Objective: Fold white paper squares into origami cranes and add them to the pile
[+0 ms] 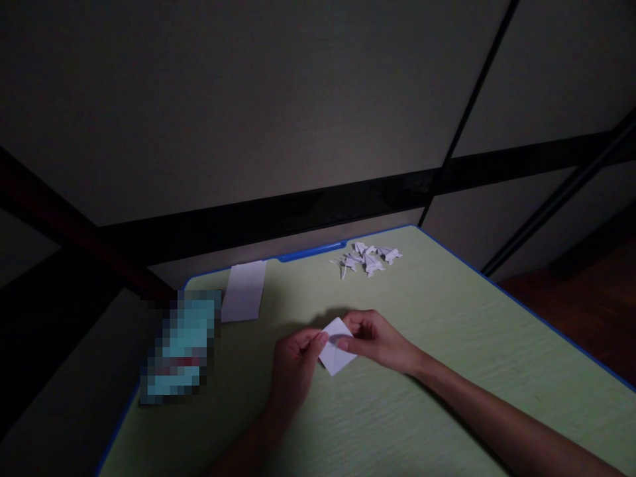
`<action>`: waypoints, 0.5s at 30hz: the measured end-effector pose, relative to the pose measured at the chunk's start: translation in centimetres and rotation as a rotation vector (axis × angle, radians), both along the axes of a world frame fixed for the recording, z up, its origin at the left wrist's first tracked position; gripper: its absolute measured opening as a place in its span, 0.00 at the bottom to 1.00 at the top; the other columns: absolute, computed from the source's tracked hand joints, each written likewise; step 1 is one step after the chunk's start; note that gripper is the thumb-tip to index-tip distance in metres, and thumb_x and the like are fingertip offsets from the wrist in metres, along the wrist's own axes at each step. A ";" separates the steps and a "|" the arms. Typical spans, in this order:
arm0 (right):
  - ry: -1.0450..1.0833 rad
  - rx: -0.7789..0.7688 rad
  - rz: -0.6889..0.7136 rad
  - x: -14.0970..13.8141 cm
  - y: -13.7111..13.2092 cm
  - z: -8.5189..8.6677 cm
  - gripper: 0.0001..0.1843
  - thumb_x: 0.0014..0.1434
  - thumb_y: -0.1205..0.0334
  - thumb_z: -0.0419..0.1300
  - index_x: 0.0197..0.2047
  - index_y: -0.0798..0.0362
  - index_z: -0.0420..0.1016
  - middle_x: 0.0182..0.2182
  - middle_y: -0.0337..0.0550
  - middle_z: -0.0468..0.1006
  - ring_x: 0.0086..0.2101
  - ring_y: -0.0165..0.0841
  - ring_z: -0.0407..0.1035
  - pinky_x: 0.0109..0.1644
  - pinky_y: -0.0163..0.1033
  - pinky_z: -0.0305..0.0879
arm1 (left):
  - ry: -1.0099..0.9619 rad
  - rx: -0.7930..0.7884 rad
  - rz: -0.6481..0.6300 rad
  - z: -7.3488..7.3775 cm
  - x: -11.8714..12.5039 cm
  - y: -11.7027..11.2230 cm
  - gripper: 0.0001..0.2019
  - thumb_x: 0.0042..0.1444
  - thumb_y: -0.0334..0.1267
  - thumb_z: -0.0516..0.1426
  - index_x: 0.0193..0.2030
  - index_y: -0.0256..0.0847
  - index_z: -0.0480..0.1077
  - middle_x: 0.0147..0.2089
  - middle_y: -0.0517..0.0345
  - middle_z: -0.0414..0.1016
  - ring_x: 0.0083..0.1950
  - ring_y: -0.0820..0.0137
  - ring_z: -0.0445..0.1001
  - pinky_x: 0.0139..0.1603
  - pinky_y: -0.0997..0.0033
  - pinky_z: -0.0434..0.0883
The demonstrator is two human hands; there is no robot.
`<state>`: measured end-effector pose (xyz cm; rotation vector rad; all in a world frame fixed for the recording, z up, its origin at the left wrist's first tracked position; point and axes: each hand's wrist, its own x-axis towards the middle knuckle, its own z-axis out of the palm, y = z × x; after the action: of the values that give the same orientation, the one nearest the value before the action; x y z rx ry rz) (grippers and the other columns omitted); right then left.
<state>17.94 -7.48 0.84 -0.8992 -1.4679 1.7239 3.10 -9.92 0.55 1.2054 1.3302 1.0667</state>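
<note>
A small white folded paper square [336,361] is held between my two hands, one corner pointing toward me. Faint crease lines show on its face. My left hand [297,361] pinches its left corner between thumb and fingers. On the other side my right hand [375,341] grips the right edge, its thumb lying across the front and its fingers curled behind. The paper hides part of the fingers behind it. Past the hands, several folded white paper figures [371,264] sit grouped toward the far edge of the table.
The light green table [422,424] has a blue rim and a blue handle-like strip [313,252] at the back. A stack of white paper [244,291] lies at the far left. Beside it is a blurred teal object [186,344]. A panelled wall or cabinet [268,112] stands behind.
</note>
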 end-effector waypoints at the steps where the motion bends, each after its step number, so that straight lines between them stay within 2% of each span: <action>1: 0.007 0.000 -0.001 0.0 0.0 0.0 0.15 0.42 0.56 0.63 0.22 0.58 0.64 0.17 0.32 0.64 0.19 0.21 0.58 0.22 0.29 0.53 | -0.004 0.004 0.004 0.0 0.0 0.0 0.11 0.42 0.41 0.57 0.22 0.32 0.72 0.17 0.59 0.67 0.21 0.73 0.63 0.21 0.78 0.59; 9: 0.014 -0.014 0.014 0.4 0.1 -0.3 0.18 0.44 0.51 0.61 0.22 0.58 0.65 0.17 0.34 0.66 0.18 0.22 0.59 0.21 0.29 0.55 | -0.255 -0.158 -0.108 -0.2 -0.4 0.5 0.17 0.42 0.48 0.56 0.22 0.32 0.71 0.17 0.58 0.69 0.21 0.71 0.67 0.24 0.73 0.66; 15: 0.020 -0.011 0.055 0.6 0.1 -0.6 0.19 0.46 0.49 0.59 0.22 0.59 0.65 0.16 0.33 0.65 0.17 0.21 0.58 0.20 0.28 0.55 | -0.251 -0.193 -0.184 0.5 -0.8 0.6 0.14 0.39 0.45 0.58 0.16 0.34 0.68 0.15 0.61 0.66 0.19 0.74 0.64 0.22 0.76 0.64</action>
<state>18.58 -7.39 0.19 -0.8524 -1.4846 1.7772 2.33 -9.36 1.07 0.9939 1.0793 0.9026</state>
